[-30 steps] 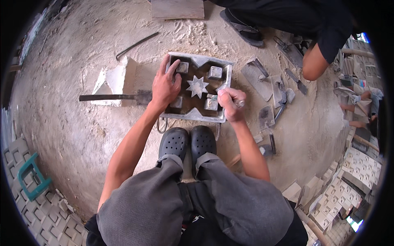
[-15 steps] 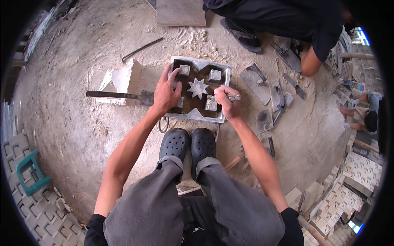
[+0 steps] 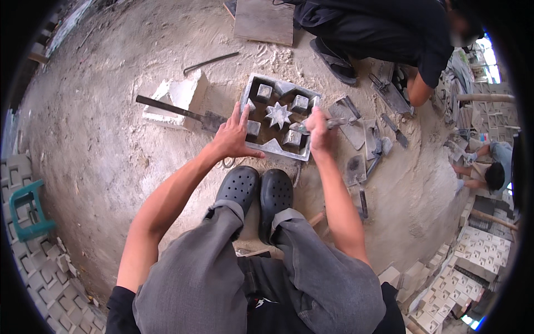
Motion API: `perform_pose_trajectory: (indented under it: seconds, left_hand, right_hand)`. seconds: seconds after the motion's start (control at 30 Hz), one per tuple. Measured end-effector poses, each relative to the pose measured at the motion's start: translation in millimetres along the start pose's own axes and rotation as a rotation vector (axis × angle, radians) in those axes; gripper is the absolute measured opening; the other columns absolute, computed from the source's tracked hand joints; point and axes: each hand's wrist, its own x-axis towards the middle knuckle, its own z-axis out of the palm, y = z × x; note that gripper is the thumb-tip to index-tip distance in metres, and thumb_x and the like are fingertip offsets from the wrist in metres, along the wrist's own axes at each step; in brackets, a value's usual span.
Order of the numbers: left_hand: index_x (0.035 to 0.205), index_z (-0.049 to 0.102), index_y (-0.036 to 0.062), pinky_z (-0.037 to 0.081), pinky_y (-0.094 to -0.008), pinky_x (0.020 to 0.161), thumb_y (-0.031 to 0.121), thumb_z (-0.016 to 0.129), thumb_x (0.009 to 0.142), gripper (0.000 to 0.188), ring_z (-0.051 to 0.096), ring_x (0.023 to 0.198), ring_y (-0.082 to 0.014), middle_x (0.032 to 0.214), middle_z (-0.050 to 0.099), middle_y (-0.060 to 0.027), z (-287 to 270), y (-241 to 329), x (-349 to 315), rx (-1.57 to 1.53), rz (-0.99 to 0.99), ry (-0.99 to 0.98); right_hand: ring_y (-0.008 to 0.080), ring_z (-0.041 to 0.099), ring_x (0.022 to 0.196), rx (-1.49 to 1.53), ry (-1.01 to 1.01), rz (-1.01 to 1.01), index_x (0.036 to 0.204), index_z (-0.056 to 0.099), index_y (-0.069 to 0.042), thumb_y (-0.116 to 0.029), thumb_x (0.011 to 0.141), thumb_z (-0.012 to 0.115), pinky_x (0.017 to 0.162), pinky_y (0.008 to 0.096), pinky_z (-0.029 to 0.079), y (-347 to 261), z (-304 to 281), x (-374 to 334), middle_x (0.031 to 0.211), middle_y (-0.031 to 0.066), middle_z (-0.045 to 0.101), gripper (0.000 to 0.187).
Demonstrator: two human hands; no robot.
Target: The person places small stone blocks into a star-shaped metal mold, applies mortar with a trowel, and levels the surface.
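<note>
A square grey metal mould (image 3: pixel 251 84) lies on the sandy ground in front of my black clogs (image 3: pixel 257 193). Inside it stand a star-shaped insert (image 3: pixel 277 114) and several small block inserts. My left hand (image 3: pixel 234 136) rests flat, fingers spread, on the mould's near left edge. My right hand (image 3: pixel 319 129) is closed on a small metal trowel (image 3: pixel 334 123) whose blade points left into the mould's right side.
A flat scraper with a long handle (image 3: pixel 172 110) lies over a white block (image 3: pixel 181 97) left of the mould. Several trowels and tools (image 3: pixel 364 142) lie to the right. Another person in black (image 3: pixel 384 33) crouches beyond. A green stool (image 3: pixel 29 216) and stacked patterned blocks (image 3: pixel 483 253) flank me.
My left hand slid from inside the mould's left part back onto its near left edge. My right hand with the trowel stays at the mould's right side. The view tilted slightly.
</note>
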Motion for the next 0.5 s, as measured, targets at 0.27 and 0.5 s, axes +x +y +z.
perform_pose_trajectory:
  seconds: [0.27, 0.5]
  left_hand:
    - [0.155, 0.001, 0.0017, 0.046, -0.0528, 0.101, 0.065, 0.086, 0.051, 0.149, 0.041, 0.133, -0.0491, 0.156, 0.007, -0.0346, 3, -9, -5, -0.003, -0.026, 0.048]
    - [0.156, 0.003, 0.0048, 0.047, -0.0539, 0.099, 0.062, 0.089, 0.047, 0.15, 0.044, 0.13, -0.0511, 0.156, 0.012, -0.0331, 18, 1, 2, -0.068, -0.025, 0.093]
  right_hand:
    - [0.0052, 0.038, 0.046, 0.105, -0.102, 0.027, 0.052, 0.045, -0.011, -0.02, 0.09, 0.061, 0.044, 0.0266, 0.025, -3, 12, 7, 0.051, -0.0054, 0.044, 0.041]
    - [0.0093, 0.029, 0.039, -0.039, -0.137, 0.104, 0.05, 0.037, -0.013, -0.014, 0.093, 0.055, 0.043, 0.0287, 0.023, 20, 1, 21, 0.046, -0.0026, 0.037, 0.047]
